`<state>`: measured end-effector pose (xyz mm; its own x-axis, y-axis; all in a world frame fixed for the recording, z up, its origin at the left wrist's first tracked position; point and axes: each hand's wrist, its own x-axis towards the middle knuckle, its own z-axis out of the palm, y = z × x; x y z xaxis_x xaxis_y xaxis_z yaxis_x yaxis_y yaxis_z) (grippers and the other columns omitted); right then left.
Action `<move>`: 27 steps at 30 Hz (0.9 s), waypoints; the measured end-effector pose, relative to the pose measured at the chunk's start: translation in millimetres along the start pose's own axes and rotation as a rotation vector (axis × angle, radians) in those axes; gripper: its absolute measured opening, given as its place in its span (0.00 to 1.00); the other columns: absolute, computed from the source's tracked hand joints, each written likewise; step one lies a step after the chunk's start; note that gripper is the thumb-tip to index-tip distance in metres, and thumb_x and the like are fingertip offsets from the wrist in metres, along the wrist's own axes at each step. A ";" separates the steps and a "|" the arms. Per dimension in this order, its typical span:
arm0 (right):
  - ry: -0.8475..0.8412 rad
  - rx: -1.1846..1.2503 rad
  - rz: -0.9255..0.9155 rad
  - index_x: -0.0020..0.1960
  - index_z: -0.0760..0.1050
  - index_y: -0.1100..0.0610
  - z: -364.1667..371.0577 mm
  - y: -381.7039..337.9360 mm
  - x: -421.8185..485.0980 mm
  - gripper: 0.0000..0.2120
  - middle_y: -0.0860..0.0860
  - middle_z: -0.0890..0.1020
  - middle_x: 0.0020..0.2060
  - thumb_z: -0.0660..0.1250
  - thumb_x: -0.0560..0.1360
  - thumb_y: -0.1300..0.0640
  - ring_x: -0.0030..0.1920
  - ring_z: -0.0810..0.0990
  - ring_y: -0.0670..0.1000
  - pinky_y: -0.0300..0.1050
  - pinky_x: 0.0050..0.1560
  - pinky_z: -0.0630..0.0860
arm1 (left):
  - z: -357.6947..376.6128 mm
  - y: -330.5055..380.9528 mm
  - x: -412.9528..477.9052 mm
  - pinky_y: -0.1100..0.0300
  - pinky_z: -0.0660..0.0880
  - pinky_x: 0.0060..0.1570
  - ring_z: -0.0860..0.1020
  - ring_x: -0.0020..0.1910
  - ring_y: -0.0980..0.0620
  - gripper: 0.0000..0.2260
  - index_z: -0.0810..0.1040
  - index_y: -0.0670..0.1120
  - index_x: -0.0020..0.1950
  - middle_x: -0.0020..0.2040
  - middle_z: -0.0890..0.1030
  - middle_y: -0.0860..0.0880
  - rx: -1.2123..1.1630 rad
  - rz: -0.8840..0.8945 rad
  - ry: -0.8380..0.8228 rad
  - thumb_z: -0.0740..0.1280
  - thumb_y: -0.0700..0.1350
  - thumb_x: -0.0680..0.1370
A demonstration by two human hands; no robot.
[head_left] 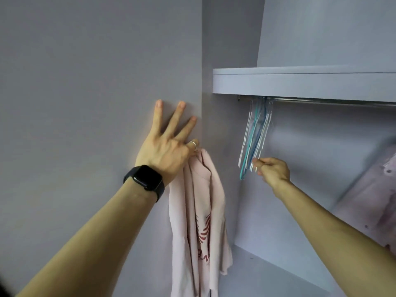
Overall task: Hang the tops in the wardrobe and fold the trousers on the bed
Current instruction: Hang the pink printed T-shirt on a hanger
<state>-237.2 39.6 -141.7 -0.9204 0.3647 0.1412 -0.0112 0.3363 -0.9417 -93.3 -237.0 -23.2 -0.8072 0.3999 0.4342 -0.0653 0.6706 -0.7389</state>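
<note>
The wardrobe [304,155] stands open. The person's left hand [169,146] is raised against the side panel [85,103] at the wardrobe's left edge. Three of its fingers are straight and spread flat on the panel. The ringed finger curls down and pinches the pink top [199,221] at its upper edge. The pink top hangs straight down from that grip, just beside the panel edge, with a red print partly visible in its folds. A black watch [145,179] sits on the left wrist.

Under the shelf [300,84], a metal rail [321,102] carries a tight bundle of thin hangers [255,136], white and blue, near its left end. The right hand [272,170] reaches inside with fingers curled and pinches the lower ends of the hangers. A pale lilac garment [375,200] hangs at the far right, blurred.
</note>
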 end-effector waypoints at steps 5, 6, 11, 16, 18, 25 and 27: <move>0.078 -0.110 0.012 0.41 0.80 0.58 -8.9 -21.5 -0.3 0.16 0.51 0.84 0.35 0.64 0.78 0.47 0.44 0.81 0.60 0.50 0.49 0.78 | -1.8 3.6 -0.4 0.29 0.17 0.54 0.37 0.78 0.32 0.26 0.66 0.56 0.74 0.82 0.49 0.46 -0.022 -0.009 0.022 0.40 0.52 0.81; 0.092 -0.166 0.014 0.44 0.80 0.58 -11.3 -27.9 -1.1 0.18 0.56 0.84 0.42 0.60 0.80 0.45 0.47 0.81 0.62 0.51 0.52 0.77 | -1.0 4.5 -0.2 0.30 0.16 0.54 0.37 0.78 0.32 0.26 0.66 0.56 0.74 0.82 0.49 0.46 -0.036 -0.008 0.024 0.40 0.52 0.81; 0.246 -0.362 -0.007 0.60 0.79 0.64 -30.2 -66.0 -11.4 0.25 0.66 0.80 0.59 0.49 0.84 0.48 0.58 0.78 0.66 0.53 0.58 0.73 | 2.5 3.9 -3.7 0.28 0.16 0.54 0.34 0.77 0.31 0.27 0.69 0.56 0.72 0.82 0.46 0.46 -0.080 0.021 0.003 0.40 0.50 0.80; 0.243 -0.452 0.012 0.56 0.80 0.62 -69.8 -92.3 -30.6 0.26 0.65 0.81 0.55 0.48 0.84 0.48 0.54 0.79 0.65 0.51 0.50 0.71 | 2.5 -0.5 -3.1 0.28 0.16 0.54 0.23 0.69 0.31 0.23 0.72 0.54 0.69 0.81 0.41 0.44 -0.167 0.031 -0.085 0.43 0.53 0.83; 0.225 -0.440 0.042 0.52 0.80 0.61 -87.5 -91.1 -46.6 0.25 0.64 0.82 0.53 0.49 0.83 0.48 0.53 0.79 0.65 0.51 0.51 0.73 | 0.4 -2.1 -3.6 0.28 0.17 0.55 0.23 0.69 0.31 0.22 0.73 0.55 0.69 0.82 0.42 0.45 -0.215 0.037 -0.129 0.44 0.52 0.83; 0.245 -0.234 0.167 0.32 0.71 0.60 -159.9 -71.7 -159.7 0.24 0.53 0.77 0.30 0.58 0.83 0.48 0.37 0.74 0.60 0.50 0.43 0.67 | -26.6 5.5 -14.5 0.43 0.20 0.68 0.53 0.81 0.48 0.16 0.74 0.58 0.67 0.74 0.71 0.56 -0.831 -0.026 -0.270 0.52 0.58 0.84; 0.241 -0.152 0.203 0.31 0.71 0.60 -186.7 -68.3 -198.6 0.24 0.52 0.76 0.27 0.61 0.83 0.48 0.34 0.73 0.58 0.50 0.41 0.68 | -51.1 17.3 -22.5 0.45 0.47 0.76 0.72 0.70 0.47 0.12 0.76 0.56 0.58 0.61 0.81 0.53 -1.214 -0.138 -0.317 0.57 0.58 0.83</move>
<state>19.4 106.4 -48.4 -0.7788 0.6260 0.0405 0.2377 0.3543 -0.9044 -46.3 -202.5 -19.4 -0.9525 0.2269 0.2031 0.2840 0.9026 0.3235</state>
